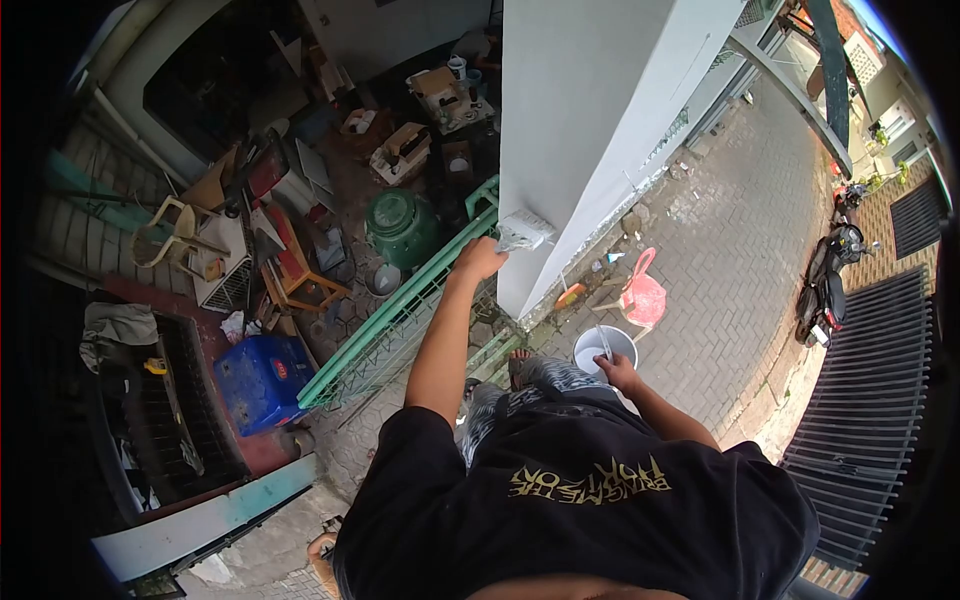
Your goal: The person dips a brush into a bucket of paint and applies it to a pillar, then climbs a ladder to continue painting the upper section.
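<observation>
My left hand [480, 259] is closed around a wide paintbrush [525, 232], whose pale, paint-covered head lies against the lower part of a white pillar [560, 110]. Down by my right leg, my right hand [621, 373] is closed at the near side of a white bucket [634, 348]. A pale strip [604, 343] runs from its fingers across the bucket's mouth; I cannot tell whether this is the handle or a stick. White paint shows inside the bucket.
A green metal railing [400, 297] runs below my left arm. Beyond it stand a green drum [402, 226], a blue crate [262, 378] and a wooden chair [290, 265]. A pink chair [643, 298] stands on the paving behind the bucket. Motorbikes [832, 275] are parked far right.
</observation>
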Demonstrator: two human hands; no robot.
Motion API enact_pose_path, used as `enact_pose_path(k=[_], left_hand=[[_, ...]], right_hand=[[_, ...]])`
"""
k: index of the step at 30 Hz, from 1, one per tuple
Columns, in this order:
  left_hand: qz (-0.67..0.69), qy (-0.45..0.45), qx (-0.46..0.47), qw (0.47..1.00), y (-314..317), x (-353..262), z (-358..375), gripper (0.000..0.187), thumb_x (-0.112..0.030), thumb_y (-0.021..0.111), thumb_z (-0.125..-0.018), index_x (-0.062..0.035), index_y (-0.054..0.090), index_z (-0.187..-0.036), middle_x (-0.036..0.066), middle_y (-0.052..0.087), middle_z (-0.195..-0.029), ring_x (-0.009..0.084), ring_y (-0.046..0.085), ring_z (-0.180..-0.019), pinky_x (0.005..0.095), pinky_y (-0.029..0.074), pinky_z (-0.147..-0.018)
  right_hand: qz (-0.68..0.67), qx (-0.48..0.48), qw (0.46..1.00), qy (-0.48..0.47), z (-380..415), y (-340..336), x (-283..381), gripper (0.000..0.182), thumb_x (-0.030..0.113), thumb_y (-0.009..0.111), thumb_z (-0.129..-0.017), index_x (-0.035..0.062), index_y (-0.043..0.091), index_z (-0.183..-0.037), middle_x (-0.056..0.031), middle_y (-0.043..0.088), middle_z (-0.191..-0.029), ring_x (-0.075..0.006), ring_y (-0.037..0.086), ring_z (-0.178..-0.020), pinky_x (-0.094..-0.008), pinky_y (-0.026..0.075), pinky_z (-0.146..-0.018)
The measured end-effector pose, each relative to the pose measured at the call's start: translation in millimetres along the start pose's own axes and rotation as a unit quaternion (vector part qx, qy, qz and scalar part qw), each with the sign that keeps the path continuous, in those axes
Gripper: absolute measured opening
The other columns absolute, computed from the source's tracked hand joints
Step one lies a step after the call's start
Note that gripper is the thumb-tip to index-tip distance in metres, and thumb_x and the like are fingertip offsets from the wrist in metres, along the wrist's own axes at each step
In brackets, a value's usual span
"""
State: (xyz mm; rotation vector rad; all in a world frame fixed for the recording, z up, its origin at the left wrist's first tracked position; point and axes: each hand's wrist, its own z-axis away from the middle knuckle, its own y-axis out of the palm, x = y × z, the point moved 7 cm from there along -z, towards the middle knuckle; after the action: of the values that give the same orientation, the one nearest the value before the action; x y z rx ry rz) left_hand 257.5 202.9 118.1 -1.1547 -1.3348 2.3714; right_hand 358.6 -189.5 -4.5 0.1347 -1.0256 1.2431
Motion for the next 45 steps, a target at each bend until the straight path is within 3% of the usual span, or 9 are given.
enact_pose_path(k=[8,18,23,26,32,39,42,43,45], left_hand=[[0.222,0.055,0.083,0.970,-61.1,-67.5,38.8,0.034,-0.029,0.061,-0.084,-0.0048,0.064,-0.109,0.008,0.057,-0.060,0.0141,0.052,-0.049,0.0300,0.044,-0.050],[0.458,0.115,-0.097,0.876,-4.8,-47.4,51.8,0.039,-0.025,0.063,-0.088,-0.0083,0.058,-0.122,-0.004,0.044,-0.053,0.0035,0.036,-0.040,0.0226,0.032,-0.038],[0.164,0.075,-0.044,0.983,52.5,-23.3,24.6,0.051,-0.038,0.059,-0.083,-0.0039,0.056,-0.121,0.025,0.060,-0.110,0.0413,0.056,-0.103,0.0444,0.047,-0.086],[-0.016,0.002,0.024,1.000,97.7,6.8,18.3,0.046,-0.037,0.062,-0.083,-0.0029,0.062,-0.113,0.022,0.064,-0.103,0.0359,0.061,-0.097,0.0387,0.049,-0.080],[0.123,-0.024,0.024,0.992,113.0,18.3,13.3,0.040,-0.035,0.062,-0.082,-0.0028,0.064,-0.106,0.016,0.067,-0.076,0.0299,0.065,-0.069,0.0384,0.050,-0.067],[0.110,0.103,-0.059,0.987,-4.5,-63.6,32.1,0.035,-0.031,0.063,-0.083,-0.0022,0.064,-0.103,0.014,0.063,-0.068,0.0243,0.057,-0.053,0.0366,0.045,-0.056],[0.241,0.084,-0.045,0.966,-42.8,-87.5,65.4,0.042,-0.033,0.062,-0.083,-0.0007,0.061,-0.110,0.023,0.064,-0.094,0.0387,0.062,-0.087,0.0385,0.048,-0.077],[0.274,0.135,-0.090,0.948,-53.2,-89.6,69.6,0.037,-0.028,0.065,-0.084,-0.0003,0.062,-0.109,0.010,0.063,-0.068,0.0135,0.054,-0.050,0.0313,0.043,-0.049],[0.251,0.143,-0.126,0.949,-58.6,-83.7,71.7,0.039,-0.027,0.064,-0.084,0.0014,0.061,-0.111,0.009,0.063,-0.069,0.0120,0.053,-0.051,0.0293,0.043,-0.050]], right_hand=[[0.026,0.013,1.000,0.001,0.1,3.4,-2.3,0.046,0.038,0.062,-0.084,-0.0045,0.063,-0.103,-0.0183,0.067,-0.096,-0.0257,0.063,-0.091,-0.0361,0.046,-0.083],[0.007,0.000,1.000,-0.008,-3.1,5.0,-2.6,0.047,0.039,0.062,-0.084,-0.0043,0.064,-0.102,-0.0182,0.067,-0.096,-0.0265,0.063,-0.092,-0.0354,0.046,-0.083],[-0.004,0.002,1.000,0.015,8.2,3.3,4.4,0.044,0.036,0.062,-0.085,-0.0041,0.063,-0.105,-0.0158,0.066,-0.096,-0.0226,0.060,-0.090,-0.0334,0.045,-0.082],[-0.023,-0.010,1.000,0.007,4.0,4.8,-2.4,0.046,0.039,0.062,-0.084,-0.0043,0.064,-0.102,-0.0190,0.067,-0.094,-0.0278,0.063,-0.090,-0.0361,0.046,-0.083],[-0.007,-0.009,0.999,0.032,1.9,4.0,-16.2,0.048,0.040,0.062,-0.083,-0.0042,0.064,-0.102,-0.0205,0.067,-0.096,-0.0300,0.063,-0.093,-0.0372,0.046,-0.085],[0.005,-0.006,1.000,0.008,-5.6,2.5,-18.7,0.045,0.038,0.062,-0.084,-0.0034,0.064,-0.102,-0.0174,0.067,-0.093,-0.0250,0.062,-0.089,-0.0354,0.046,-0.082],[-0.016,0.003,1.000,0.002,-3.7,4.5,-13.0,0.046,0.039,0.062,-0.085,-0.0038,0.063,-0.102,-0.0177,0.067,-0.093,-0.0257,0.063,-0.089,-0.0355,0.047,-0.082],[-0.024,0.005,1.000,0.005,-4.0,5.7,-11.6,0.046,0.039,0.062,-0.085,-0.0040,0.063,-0.103,-0.0168,0.067,-0.094,-0.0242,0.063,-0.088,-0.0345,0.047,-0.081],[-0.020,0.009,1.000,0.015,-9.0,8.5,-14.7,0.048,0.040,0.062,-0.085,-0.0043,0.063,-0.103,-0.0181,0.067,-0.095,-0.0262,0.064,-0.089,-0.0356,0.047,-0.082]])
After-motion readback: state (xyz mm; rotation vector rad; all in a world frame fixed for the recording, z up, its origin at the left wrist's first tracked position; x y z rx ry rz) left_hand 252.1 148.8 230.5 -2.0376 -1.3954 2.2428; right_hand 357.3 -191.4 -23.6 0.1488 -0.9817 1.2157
